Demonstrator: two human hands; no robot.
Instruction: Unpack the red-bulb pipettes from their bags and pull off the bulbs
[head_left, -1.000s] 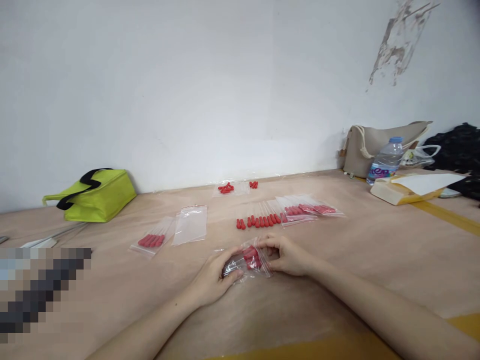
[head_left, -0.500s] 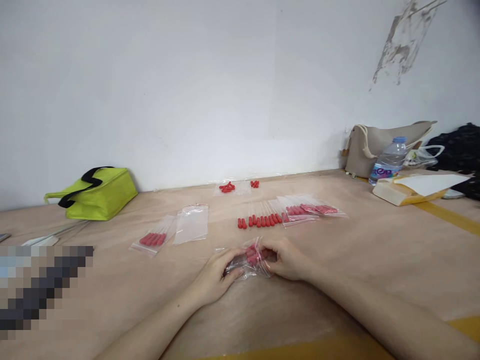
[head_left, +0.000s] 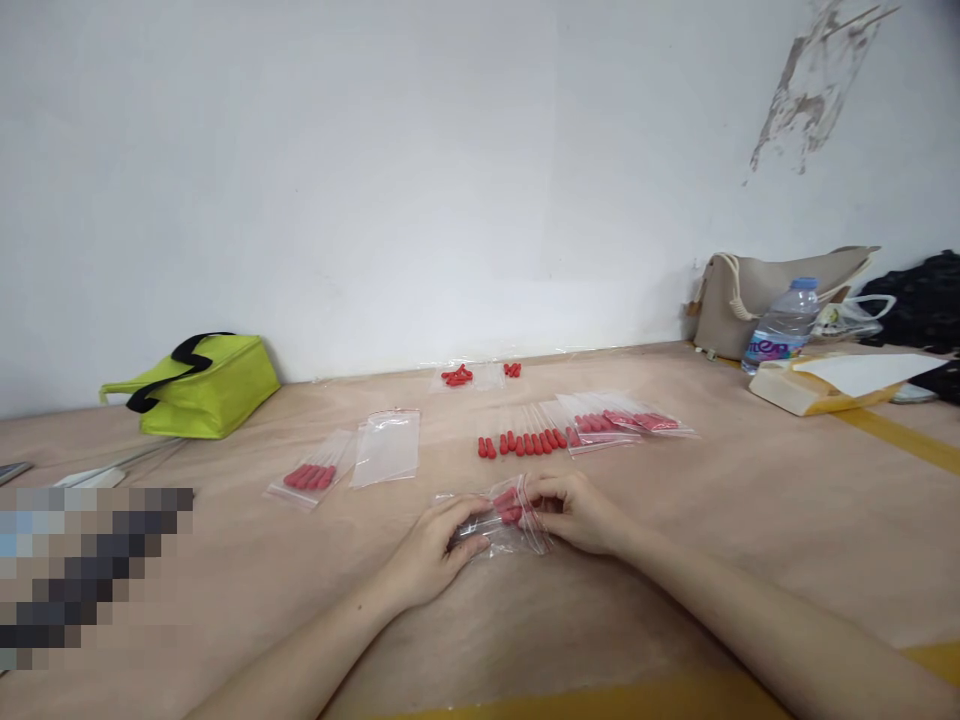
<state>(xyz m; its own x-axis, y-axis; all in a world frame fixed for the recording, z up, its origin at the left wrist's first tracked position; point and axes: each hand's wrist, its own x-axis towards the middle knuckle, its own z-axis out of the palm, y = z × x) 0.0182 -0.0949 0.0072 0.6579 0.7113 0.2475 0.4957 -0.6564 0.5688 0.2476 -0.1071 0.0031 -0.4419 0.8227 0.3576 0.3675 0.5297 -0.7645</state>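
Note:
A clear zip bag [head_left: 499, 541] lies between my hands with several red-bulbed droppers [head_left: 510, 507] in it. From the left, my left hand [head_left: 435, 548] curls round the bag's closed end, thumb and fingers pressed on the plastic. My right hand [head_left: 579, 513] pinches the bag's red-lined mouth, close to the bulbs; whether its fingertips also touch a bulb is hidden. Just beyond, loose droppers [head_left: 529, 443] lie in a row, bulbs toward me. Filled bags [head_left: 626, 422] overlap at the row's right end. Another filled bag [head_left: 309, 477] lies to the left, beside flat zip bags [head_left: 387, 448].
Small red bulbs [head_left: 457, 375] lie on plastic by the wall. A lime-green bag [head_left: 214, 390] stands at the left. At the right are a beige bag [head_left: 720, 310], a water bottle [head_left: 784, 325] and a tissue pack [head_left: 795, 388]. Brown paper [head_left: 247, 570] covers the table.
My right fingers have shifted slightly at the bag's mouth, and the bag's plastic has spread a little to the right. The whole view has moved slightly.

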